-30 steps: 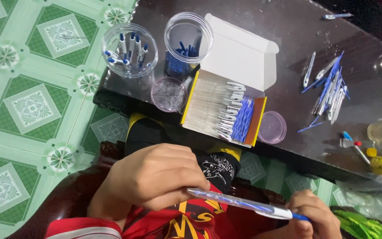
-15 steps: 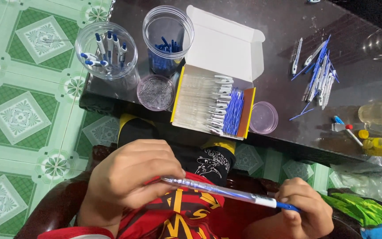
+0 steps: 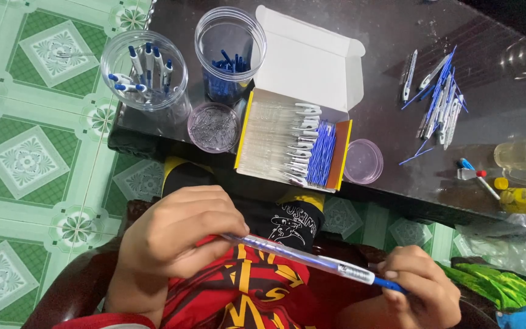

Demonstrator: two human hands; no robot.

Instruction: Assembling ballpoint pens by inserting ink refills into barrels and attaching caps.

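Currently the pen (image 3: 302,259) lies slantwise across the lower middle of the frame, over the lap. Judged light, stiff and smooth, a bit slippery; best held at both ends. Left hand (image 3: 178,234) is curled closed around its clear end. Right hand (image 3: 421,292) pinches the blue end between fingertips. Above, on the dark table (image 3: 397,36), an open box (image 3: 293,143) of pen parts.

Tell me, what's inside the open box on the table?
The open box holds rows of clear pen barrels with white clips and a bundle of blue refills. Whatever lies beneath that top layer is covered.
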